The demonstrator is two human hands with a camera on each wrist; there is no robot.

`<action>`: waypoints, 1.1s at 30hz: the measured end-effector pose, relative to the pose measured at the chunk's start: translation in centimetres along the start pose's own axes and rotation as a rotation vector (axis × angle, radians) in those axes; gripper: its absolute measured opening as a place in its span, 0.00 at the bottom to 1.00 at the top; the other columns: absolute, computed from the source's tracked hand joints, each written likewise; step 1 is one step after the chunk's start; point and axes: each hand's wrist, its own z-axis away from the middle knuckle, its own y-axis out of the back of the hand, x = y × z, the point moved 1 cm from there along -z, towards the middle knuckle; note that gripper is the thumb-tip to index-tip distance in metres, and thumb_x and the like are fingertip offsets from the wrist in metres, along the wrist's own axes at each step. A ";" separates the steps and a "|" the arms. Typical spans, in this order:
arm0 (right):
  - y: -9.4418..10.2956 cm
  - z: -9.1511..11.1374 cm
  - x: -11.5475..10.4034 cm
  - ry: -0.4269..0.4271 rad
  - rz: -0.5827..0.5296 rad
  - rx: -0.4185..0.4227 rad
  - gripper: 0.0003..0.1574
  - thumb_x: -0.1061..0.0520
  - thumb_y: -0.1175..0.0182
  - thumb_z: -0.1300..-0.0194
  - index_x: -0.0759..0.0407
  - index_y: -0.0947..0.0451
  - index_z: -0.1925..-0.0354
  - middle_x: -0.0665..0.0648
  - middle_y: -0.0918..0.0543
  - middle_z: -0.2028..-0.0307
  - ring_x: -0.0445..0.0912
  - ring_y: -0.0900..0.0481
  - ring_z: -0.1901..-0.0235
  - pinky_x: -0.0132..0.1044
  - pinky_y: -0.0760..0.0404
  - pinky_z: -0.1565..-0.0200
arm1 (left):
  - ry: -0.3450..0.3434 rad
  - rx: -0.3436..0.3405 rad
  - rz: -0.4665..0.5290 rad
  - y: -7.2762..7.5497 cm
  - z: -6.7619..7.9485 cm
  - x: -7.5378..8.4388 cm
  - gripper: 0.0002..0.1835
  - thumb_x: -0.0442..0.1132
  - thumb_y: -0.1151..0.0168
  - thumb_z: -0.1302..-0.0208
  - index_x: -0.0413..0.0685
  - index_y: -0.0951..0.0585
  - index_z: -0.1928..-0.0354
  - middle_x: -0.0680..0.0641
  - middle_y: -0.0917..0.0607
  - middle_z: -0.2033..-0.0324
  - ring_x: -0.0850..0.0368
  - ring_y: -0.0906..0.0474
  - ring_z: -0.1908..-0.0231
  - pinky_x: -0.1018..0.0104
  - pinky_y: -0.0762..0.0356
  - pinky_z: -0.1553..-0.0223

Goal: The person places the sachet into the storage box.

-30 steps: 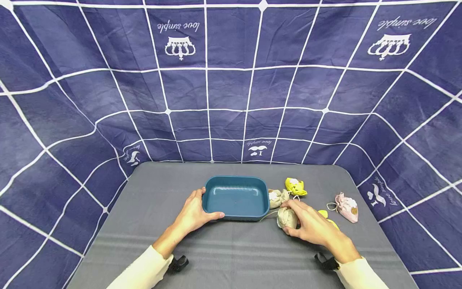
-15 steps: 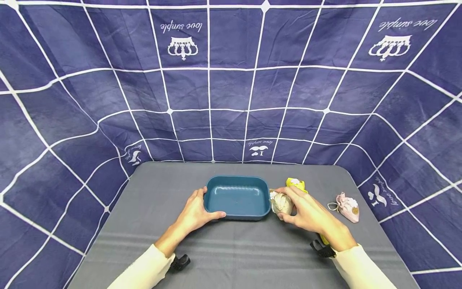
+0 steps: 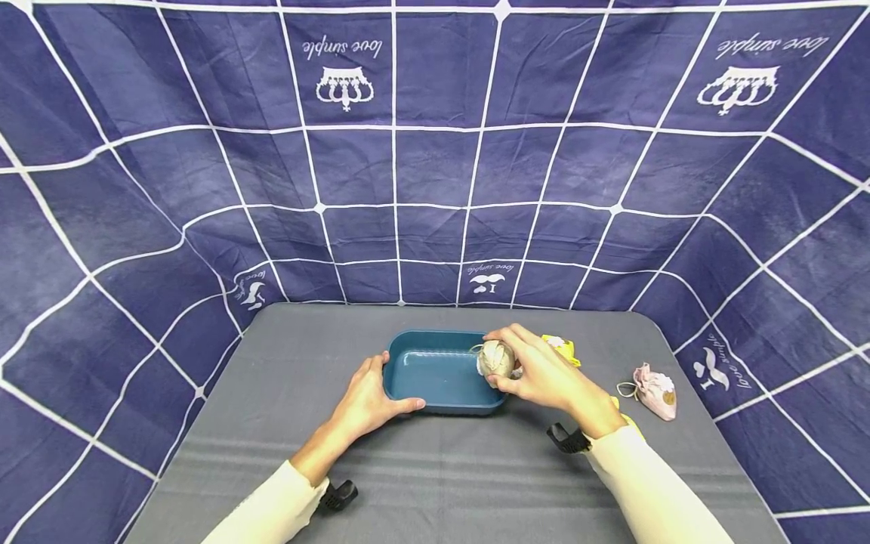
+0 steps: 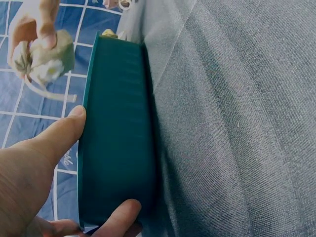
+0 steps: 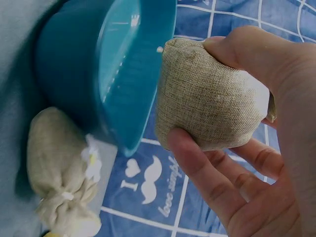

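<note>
My right hand grips a beige cloth drawstring pouch between thumb and fingers, above the right end of a blue rectangular plastic tub. In the right wrist view the round bottom of the pouch faces the camera beside the tub's rim. A white flower and a dangling cord show on the pouch in the left wrist view. My left hand holds the tub's left end, thumb on the near rim. Its other fingers wrap the end wall of the tub.
A second beige pouch with a white flower lies against the tub's right end. Behind my right hand is a yellow pouch; another yellow thing is partly hidden by the forearm. A pink pouch lies farther right on the grey table.
My right hand has lifted the beige pouch and carried it left, from the table beside the tub to over its right end. The left hand keeps its place on the tub.
</note>
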 end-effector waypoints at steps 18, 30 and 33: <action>-3.1 -6.7 -1.7 0.035 -0.044 -0.117 0.38 0.50 0.16 0.31 0.51 0.18 0.28 0.53 0.13 0.41 0.45 0.13 0.53 0.40 0.10 0.48 | 0.000 -0.002 0.006 0.3 0.3 0.1 0.69 0.66 0.07 0.46 0.28 0.31 0.15 0.26 0.20 0.24 0.26 0.18 0.27 0.33 0.16 0.26; -6.2 -9.7 -2.1 0.056 -0.060 -0.187 0.38 0.51 0.16 0.31 0.52 0.20 0.28 0.57 0.13 0.38 0.48 0.10 0.46 0.41 0.07 0.43 | -0.006 0.004 -0.006 0.2 0.3 0.1 0.68 0.65 0.07 0.46 0.27 0.30 0.16 0.26 0.20 0.25 0.26 0.18 0.28 0.33 0.17 0.25; -6.7 -10.2 -2.2 0.049 -0.053 -0.204 0.38 0.51 0.16 0.31 0.52 0.20 0.28 0.57 0.13 0.38 0.48 0.10 0.47 0.42 0.07 0.44 | -0.007 0.003 -0.003 0.1 0.3 0.2 0.68 0.65 0.07 0.46 0.27 0.31 0.17 0.26 0.20 0.25 0.25 0.18 0.28 0.33 0.17 0.25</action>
